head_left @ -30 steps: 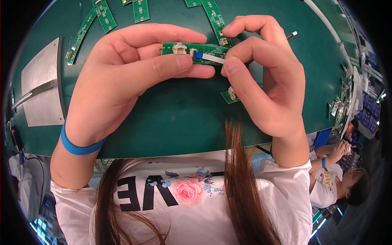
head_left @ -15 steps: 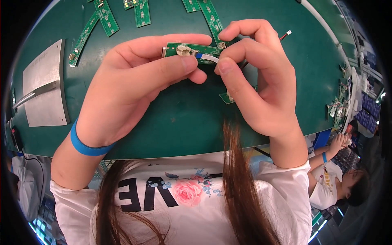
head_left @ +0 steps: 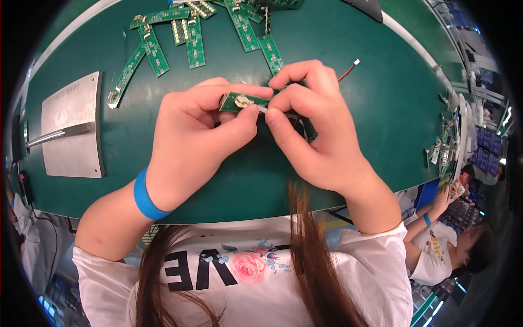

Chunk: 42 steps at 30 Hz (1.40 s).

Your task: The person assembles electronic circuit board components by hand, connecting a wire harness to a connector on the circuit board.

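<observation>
My left hand [head_left: 190,128], wearing a blue wristband, grips a narrow green circuit board [head_left: 231,102] between thumb and fingers. A cream-coloured connector [head_left: 243,101] stands on the board's face. The thumb tip of that hand lies against a thin white ribbon cable [head_left: 262,109] just beside the connector. My right hand [head_left: 324,128] pinches the same cable with thumb and index finger, close to the left fingertips. The cable's end is hidden under my left thumb. Behind the right hand, a thin red and dark wire [head_left: 347,71] sticks out, tipped with a small white plug.
Several green circuit boards [head_left: 196,49] lie at the far side of the green table [head_left: 376,136]. At the left, tweezers [head_left: 60,133] rest on a metal plate [head_left: 71,158]. More boards with wires [head_left: 444,144] sit at the right edge. Another person [head_left: 436,240] works at right.
My hands have drawn closer together, and the cable's blue end, visible before, is now covered by my left thumb. The view has shifted, bringing more boards at the far side into sight.
</observation>
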Each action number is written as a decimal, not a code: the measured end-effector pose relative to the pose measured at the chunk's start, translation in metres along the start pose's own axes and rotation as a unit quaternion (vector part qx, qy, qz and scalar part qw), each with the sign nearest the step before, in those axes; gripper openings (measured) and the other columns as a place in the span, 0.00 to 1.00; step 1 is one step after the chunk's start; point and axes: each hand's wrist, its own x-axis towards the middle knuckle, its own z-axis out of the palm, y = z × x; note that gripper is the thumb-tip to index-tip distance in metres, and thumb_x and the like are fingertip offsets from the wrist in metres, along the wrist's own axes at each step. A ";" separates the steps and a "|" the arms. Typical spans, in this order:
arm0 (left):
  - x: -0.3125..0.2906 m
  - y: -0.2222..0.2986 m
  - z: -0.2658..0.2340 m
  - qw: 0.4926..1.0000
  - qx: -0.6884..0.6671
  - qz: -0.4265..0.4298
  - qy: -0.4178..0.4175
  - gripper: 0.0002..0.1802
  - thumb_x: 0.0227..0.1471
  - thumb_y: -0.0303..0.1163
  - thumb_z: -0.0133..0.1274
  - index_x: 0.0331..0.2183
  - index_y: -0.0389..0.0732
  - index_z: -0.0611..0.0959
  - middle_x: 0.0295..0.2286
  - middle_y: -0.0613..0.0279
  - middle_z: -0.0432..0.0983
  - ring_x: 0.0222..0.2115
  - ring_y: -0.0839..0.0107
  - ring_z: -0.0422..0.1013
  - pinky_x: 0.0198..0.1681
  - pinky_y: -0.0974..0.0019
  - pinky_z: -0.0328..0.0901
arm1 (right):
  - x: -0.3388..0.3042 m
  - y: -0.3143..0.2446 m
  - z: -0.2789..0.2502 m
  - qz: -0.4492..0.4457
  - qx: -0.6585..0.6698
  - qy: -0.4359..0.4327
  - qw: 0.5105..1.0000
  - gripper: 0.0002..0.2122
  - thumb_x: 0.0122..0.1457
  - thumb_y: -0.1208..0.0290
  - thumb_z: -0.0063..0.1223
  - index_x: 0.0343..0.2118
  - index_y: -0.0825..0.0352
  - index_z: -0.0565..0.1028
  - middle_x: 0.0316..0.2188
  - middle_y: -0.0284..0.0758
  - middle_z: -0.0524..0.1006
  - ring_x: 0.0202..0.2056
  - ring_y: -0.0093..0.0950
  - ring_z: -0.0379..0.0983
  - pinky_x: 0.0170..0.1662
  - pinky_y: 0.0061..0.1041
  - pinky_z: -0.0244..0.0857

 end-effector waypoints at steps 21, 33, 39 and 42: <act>0.006 0.003 -0.002 0.996 0.004 0.050 0.079 0.09 0.48 0.21 0.52 0.33 0.31 0.83 0.28 0.68 0.74 0.21 0.88 0.61 0.23 0.81 0.56 | 0.021 0.003 -0.020 0.339 -0.105 0.081 0.931 0.26 0.54 0.58 0.56 0.46 0.76 0.64 0.33 0.42 0.75 0.29 0.30 0.73 0.35 0.29 0.67; 0.006 0.001 -0.006 0.998 -0.009 0.039 0.051 0.15 0.53 0.26 0.52 0.44 0.38 0.81 0.27 0.70 0.75 0.25 0.88 0.64 0.26 0.84 0.55 | 0.022 0.007 -0.018 0.330 -0.121 0.083 0.932 0.14 0.52 0.60 0.56 0.26 0.70 0.75 0.22 0.39 0.77 0.26 0.32 0.75 0.31 0.32 0.67; 0.005 0.006 -0.002 0.998 -0.018 0.014 0.056 0.13 0.53 0.24 0.53 0.42 0.37 0.81 0.22 0.73 0.74 0.22 0.89 0.64 0.25 0.82 0.58 | 0.032 0.002 -0.011 0.331 -0.183 0.015 0.926 0.14 0.51 0.61 0.56 0.24 0.70 0.76 0.22 0.41 0.77 0.28 0.39 0.76 0.34 0.35 0.69; 0.003 0.006 -0.002 0.999 -0.019 0.020 0.039 0.13 0.53 0.24 0.53 0.42 0.38 0.81 0.24 0.70 0.75 0.23 0.87 0.65 0.25 0.81 0.59 | 0.030 0.002 -0.005 0.323 -0.183 0.022 0.928 0.13 0.51 0.62 0.56 0.24 0.70 0.76 0.21 0.41 0.77 0.28 0.39 0.76 0.34 0.35 0.69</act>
